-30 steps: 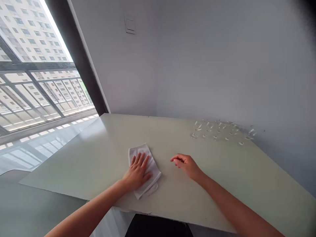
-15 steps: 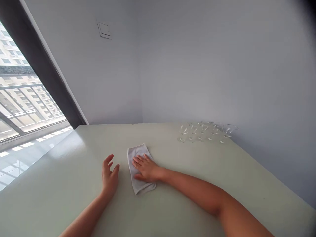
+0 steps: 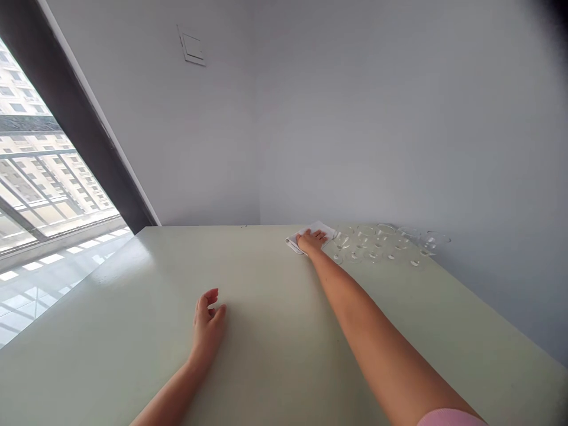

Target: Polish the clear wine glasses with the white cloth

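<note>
1. In the head view, with noon straight ahead, reaches just past 12 o'clock with the right hand (image 3: 312,239), pressing on a white cloth (image 3: 320,226).
2. Spreads the right fingers across the cloth, stretched out rather than clenched.
3. Has the cloth lying near the far edge of a pale table (image 3: 266,307).
4. Has clear stemmed glasses (image 3: 380,236) standing in a cluster at 1 o'clock, on the cloth's 3 o'clock side; cannot tell about contact between cloth and nearest glass.
5. Holds the left hand (image 3: 208,316) between 10 and 11 o'clock, well apart from the cloth, with fingers released and loosely curled; cannot tell about contact with the table.
6. Wears a pink sleeve (image 3: 448,418), visible at 3 o'clock.
7. Faces a grey wall (image 3: 377,118), with a bright window (image 3: 48,189) at 10 o'clock.
</note>
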`<state>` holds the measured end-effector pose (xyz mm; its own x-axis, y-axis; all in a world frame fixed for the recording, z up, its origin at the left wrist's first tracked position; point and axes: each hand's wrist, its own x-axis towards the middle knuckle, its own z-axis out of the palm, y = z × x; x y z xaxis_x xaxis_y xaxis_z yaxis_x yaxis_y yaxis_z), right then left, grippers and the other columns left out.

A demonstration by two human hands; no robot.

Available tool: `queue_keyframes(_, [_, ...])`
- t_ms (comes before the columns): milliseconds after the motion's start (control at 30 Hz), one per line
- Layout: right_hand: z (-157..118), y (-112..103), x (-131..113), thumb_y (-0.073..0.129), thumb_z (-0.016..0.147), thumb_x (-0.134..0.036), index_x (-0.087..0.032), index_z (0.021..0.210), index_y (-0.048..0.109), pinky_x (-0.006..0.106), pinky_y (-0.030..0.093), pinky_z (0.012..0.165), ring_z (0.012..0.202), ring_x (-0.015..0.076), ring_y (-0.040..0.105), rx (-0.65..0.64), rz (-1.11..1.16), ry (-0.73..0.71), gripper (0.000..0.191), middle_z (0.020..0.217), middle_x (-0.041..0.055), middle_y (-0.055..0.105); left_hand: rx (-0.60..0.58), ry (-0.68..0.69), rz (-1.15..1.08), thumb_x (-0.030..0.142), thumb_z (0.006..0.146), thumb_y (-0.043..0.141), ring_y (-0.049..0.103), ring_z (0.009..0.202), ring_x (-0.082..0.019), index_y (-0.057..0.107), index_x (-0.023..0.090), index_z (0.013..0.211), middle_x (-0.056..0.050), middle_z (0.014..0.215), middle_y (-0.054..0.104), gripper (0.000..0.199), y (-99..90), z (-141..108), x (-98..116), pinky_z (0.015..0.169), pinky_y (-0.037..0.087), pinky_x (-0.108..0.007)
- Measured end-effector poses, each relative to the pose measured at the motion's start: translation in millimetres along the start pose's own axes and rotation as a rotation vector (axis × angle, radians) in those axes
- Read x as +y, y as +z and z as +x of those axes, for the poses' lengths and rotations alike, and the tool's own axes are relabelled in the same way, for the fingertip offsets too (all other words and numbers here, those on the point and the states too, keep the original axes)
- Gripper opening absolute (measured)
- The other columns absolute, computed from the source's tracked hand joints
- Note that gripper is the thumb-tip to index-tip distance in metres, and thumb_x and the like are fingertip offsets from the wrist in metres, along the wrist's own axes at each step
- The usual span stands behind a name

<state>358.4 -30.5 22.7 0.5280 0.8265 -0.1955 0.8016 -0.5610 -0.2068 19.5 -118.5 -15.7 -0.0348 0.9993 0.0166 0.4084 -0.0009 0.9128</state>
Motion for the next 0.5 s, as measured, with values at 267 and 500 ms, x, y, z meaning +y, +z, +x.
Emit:
queue_keyframes(267, [-77,31,9,0.027,0.087,-0.055,-0.017,0.14,0.017,0.048,-0.004,0.103,0.133,0.0316,-0.004,-0.054,-0.018,-0.334,0.066,0.148,0.0133,0.002,0.027,0.03,0.014,0.036,0.071,0.05,0.054,0.082,-0.018,0.048,0.025,0.109,-0.006,0.111,0.051,0.04,1.2,1,-3,0.077,0.042,-0.036])
queue_keyframes(500, [-207,58,89,0.025,0.088,-0.053,-0.023,0.14,0.021,0.042,-0.003,0.107,0.134,0.0241,-0.003,-0.025,-0.03,-0.935,0.06,0.148,0.0068,0.002,0.025,0.043,0.039,0.039,0.07,0.051,0.055,0.084,-0.018,0.049,0.024,0.11,-0.006,0.11,0.051,0.043,-2.8,-2,0,0.078,0.042,-0.036])
